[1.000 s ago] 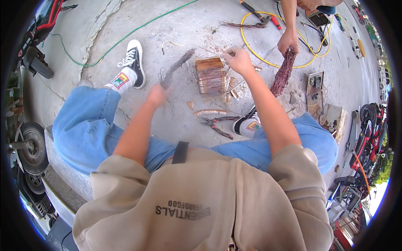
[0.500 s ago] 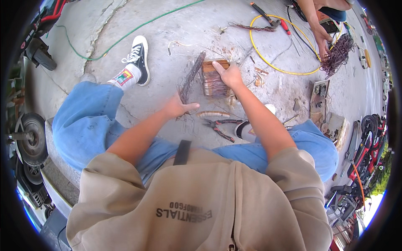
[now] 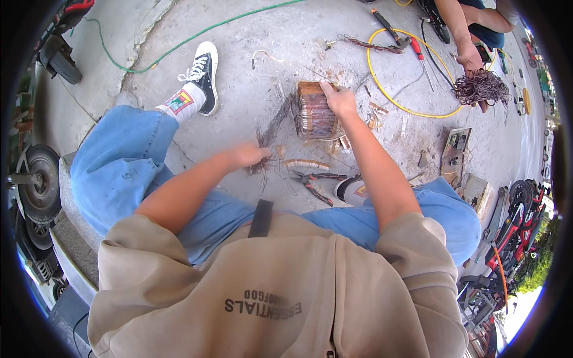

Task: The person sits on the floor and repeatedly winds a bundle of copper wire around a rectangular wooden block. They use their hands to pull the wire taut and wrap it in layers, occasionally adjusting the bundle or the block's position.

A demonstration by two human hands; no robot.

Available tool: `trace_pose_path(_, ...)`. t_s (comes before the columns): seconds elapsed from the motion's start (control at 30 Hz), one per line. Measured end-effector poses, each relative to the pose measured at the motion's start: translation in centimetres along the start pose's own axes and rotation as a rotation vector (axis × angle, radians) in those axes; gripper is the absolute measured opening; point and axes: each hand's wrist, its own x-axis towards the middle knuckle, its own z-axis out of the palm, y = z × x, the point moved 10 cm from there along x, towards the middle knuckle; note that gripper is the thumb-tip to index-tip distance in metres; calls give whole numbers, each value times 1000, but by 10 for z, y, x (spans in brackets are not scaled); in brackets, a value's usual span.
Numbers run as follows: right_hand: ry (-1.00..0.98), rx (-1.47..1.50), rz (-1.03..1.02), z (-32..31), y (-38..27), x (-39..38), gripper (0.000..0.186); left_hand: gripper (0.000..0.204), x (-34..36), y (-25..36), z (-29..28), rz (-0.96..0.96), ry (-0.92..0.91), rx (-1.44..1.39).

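A block-shaped copper wire coil (image 3: pixel 315 118), brownish with an orange-brown top edge, stands on the concrete between my legs. My right hand (image 3: pixel 340 101) grips its right side, thumb laid over the top. To the coil's left is a long bundle of thin dark wire (image 3: pixel 277 123), its loose strands fanning out at the lower end. My left hand (image 3: pixel 249 155), smeared by motion, is closed around that lower end. Just below lie a curved pale strip (image 3: pixel 307 164) and open pliers with black and red handles (image 3: pixel 316 184).
At upper right a co-worker's hand (image 3: pixel 470 58) holds a tangled wire bunch (image 3: pixel 482 88). A yellow hose loop (image 3: pixel 412 113), a hammer (image 3: pixel 389 28) and a red-handled screwdriver (image 3: pixel 416 49) lie nearby. A metal part (image 3: pixel 455 156) sits at right, a green hose (image 3: pixel 197 40) at upper left.
My left hand has moved slightly left, its thumb no longer stretched out. The wire bundle hangs lower beside the coil. The co-worker's hand has turned over the wire bunch.
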Motion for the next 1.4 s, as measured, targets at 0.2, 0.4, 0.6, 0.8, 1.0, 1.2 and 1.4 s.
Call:
trace_pose_path(0.2, -37, -57, -21, -4, -7, -2, 73, 53, -42, 59, -10, 358, 333, 603)
trace_pose_path(0.4, -71, -2, -22, -4, -7, -5, 74, 70, -18, 73, -51, 422, 311, 715)
trace_pose_path(0.6, -217, 440, 372, -24, 72, -8, 62, 48, 32, 137, -26, 567, 362, 698)
trace_pose_path(0.8, -273, 1139, 637, 16, 102, -41, 43, 40, 60, 132, -24, 595, 556, 800)
trace_pose_path(1.0, -108, 1213, 528, 21, 109, -30, 18, 45, 68, 119, -21, 370, 548, 827)
trace_pose_path(1.2, 49, 957, 629, 4, 140, -24, 10, 46, 57, 118, -45, 514, 196, 128)
trace_pose_path(1.4, -36, 1274, 620, 33, 116, -28, 29, 26, 71, 95, -46, 561, 334, -48)
